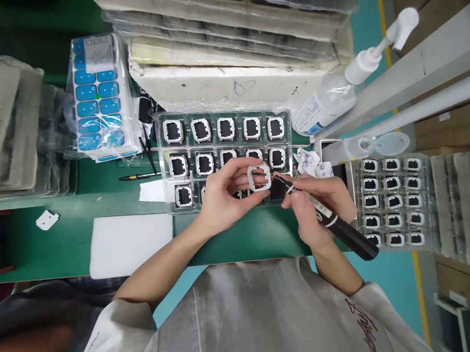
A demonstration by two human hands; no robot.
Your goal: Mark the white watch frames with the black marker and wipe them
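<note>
Small white square plastic frame [259, 177] sits pinched in the left hand [224, 197] fingers above the clear compartment tray [165, 163], tilted so the right hand's [318, 208] gripped black marker pen [330, 218] reaches its edge.

Left hand [224, 197], right hand [317, 203]: seemingly pinched, close together

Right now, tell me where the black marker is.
In the head view, the black marker is in the right hand, its tip at the white frame the left hand holds.

Person in a pale grey short-sleeved shirt [248, 310]; forearms bare. Left hand [224, 197] and right hand [317, 203] ungloved. Dark red lettering marks the right sleeve [366, 326]
</note>
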